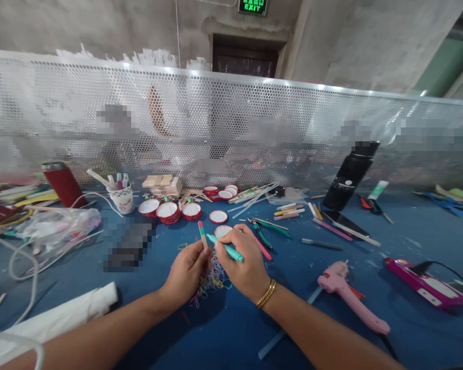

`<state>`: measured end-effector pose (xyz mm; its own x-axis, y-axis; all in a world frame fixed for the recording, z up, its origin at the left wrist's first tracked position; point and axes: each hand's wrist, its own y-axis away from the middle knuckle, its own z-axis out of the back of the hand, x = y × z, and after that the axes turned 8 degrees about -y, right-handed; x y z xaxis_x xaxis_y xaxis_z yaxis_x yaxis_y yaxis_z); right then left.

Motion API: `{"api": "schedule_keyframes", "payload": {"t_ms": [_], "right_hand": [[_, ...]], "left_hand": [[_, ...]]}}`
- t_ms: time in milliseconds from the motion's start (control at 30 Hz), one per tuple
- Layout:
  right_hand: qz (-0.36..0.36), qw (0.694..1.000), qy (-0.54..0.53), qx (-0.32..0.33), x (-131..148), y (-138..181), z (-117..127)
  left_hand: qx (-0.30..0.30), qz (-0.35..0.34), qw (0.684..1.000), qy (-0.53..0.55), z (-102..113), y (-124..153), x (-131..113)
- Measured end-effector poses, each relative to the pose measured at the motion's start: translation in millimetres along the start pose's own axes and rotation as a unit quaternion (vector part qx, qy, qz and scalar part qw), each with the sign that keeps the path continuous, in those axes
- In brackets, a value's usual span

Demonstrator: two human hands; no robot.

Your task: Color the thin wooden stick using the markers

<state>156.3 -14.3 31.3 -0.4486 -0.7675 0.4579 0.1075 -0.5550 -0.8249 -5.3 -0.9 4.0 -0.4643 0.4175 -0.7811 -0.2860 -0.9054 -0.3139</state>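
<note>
My left hand (185,272) pinches a wooden craft stick (202,234) upright; its top end is red, with a green band below. In my right hand (245,262), held like a pen, is a teal marker (228,248), its tip at the stick's green band. Under and between the hands lies a tangle of colourful rubber bands (213,280), partly hidden. Just beyond sit small round red-rimmed white pieces, among them one disc (218,216) lying flat and another (223,231) half covered by my right hand.
Pliers (263,235) and several markers (289,210) lie right of centre. A pink glue gun (351,298) rests at the right, near a black bottle (349,177). At the left are a paper cup (121,200), a red tumbler (64,184) and a white roll (57,318). A perforated metal screen (231,128) stands behind.
</note>
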Motion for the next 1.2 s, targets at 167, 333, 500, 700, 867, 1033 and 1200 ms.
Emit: {"api": "schedule_keyframes", "payload": {"t_ms": [167, 333, 500, 700, 867, 1033, 1200], "right_hand": [[0.002, 1.000, -0.006, -0.014, 0.3, -0.3, 0.6], [0.010, 1.000, -0.012, 0.001, 3.9, 0.4, 0.6], [0.013, 1.000, -0.011, 0.009, 3.8, 0.9, -0.3], [0.002, 1.000, 0.009, 0.000, -1.8, 0.4, -0.3], [0.004, 1.000, -0.002, -0.010, 0.2, -0.2, 0.0], [0.024, 1.000, -0.010, -0.002, 6.0, 0.8, -0.4], [0.027, 1.000, -0.001, 0.004, 5.4, 1.6, -0.9]], "left_hand": [[-0.006, -0.004, 1.000, -0.008, 0.1, -0.3, -0.6], [-0.001, -0.007, 1.000, 0.006, -0.1, 0.5, -0.3], [-0.001, -0.007, 1.000, 0.015, -0.3, 0.3, 0.1], [-0.014, -0.004, 1.000, -0.020, 0.4, -0.8, 0.9], [-0.004, 0.001, 1.000, -0.011, 0.3, 0.2, 0.0], [0.000, -0.017, 1.000, -0.001, 1.4, -0.5, -1.2], [-0.001, -0.025, 1.000, -0.006, 1.7, -0.1, -1.4]]}}
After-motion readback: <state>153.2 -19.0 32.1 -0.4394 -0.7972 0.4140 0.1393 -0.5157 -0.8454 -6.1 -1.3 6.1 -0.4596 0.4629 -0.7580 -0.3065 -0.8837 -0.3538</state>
